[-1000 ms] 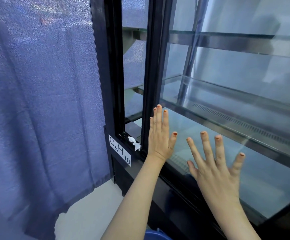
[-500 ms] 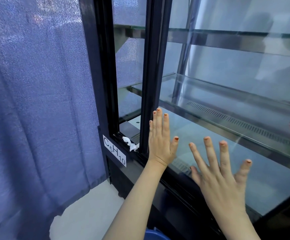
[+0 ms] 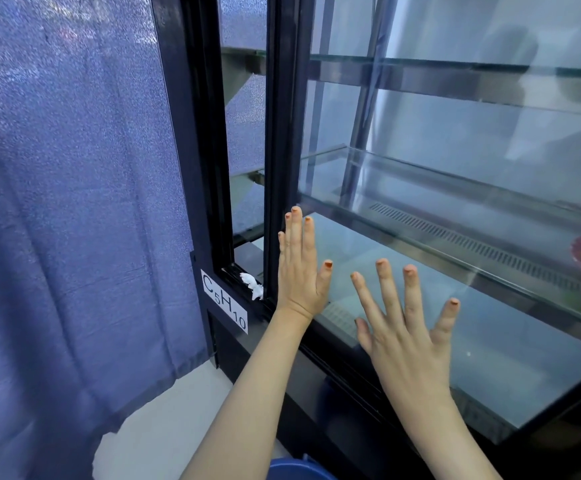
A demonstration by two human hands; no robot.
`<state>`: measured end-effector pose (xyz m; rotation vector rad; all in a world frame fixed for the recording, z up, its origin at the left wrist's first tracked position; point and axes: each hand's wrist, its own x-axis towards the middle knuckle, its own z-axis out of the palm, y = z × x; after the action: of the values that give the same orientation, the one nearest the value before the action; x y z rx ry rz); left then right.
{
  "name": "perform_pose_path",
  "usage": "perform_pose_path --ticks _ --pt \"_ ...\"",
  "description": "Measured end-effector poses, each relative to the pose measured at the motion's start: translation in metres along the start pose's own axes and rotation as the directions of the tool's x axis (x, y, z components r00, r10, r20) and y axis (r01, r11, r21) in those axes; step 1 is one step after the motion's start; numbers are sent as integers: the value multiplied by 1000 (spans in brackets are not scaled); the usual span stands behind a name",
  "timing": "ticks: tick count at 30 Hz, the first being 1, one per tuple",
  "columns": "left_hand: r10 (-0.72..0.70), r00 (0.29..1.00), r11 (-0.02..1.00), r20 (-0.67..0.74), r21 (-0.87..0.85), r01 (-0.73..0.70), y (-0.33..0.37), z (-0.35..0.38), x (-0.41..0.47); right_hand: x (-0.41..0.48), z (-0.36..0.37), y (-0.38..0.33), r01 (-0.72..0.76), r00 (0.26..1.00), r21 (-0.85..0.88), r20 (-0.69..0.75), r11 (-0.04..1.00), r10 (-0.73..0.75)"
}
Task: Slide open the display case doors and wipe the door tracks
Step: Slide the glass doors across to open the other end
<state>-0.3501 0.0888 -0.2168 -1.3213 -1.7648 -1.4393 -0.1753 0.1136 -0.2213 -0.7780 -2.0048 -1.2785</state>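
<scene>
A black-framed display case with a sliding glass door [image 3: 490, 348] fills the right of the view. The door's black left stile [image 3: 282, 133] stands a narrow gap away from the case's left frame [image 3: 185, 133]. My left hand [image 3: 299, 271] lies flat on the glass by the stile, fingers together and pointing up. My right hand [image 3: 407, 327] is pressed flat on the glass to its right, fingers spread. In the gap, a small crumpled white scrap [image 3: 252, 285] lies on the bottom door track [image 3: 237, 275]. Neither hand holds anything.
A blue curtain [image 3: 67, 220] hangs to the left of the case. A white label reading C5H10 [image 3: 223, 301] is stuck to the lower frame. Glass shelves [image 3: 455, 188] sit inside. A blue bucket rim [image 3: 299, 471] shows at the bottom edge, above a pale floor [image 3: 164, 420].
Both hands keep flat on the glass in about the same spots. The gap between stile and frame looks slightly wider; the view has shifted a little.
</scene>
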Motion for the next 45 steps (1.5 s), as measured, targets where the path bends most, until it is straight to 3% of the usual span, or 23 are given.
perform_pose_path --ticks 45 --pt "-29 999 999 42 24 28 12 -1 -6 -6 -3 13 13 1000 54 -14 998 -12"
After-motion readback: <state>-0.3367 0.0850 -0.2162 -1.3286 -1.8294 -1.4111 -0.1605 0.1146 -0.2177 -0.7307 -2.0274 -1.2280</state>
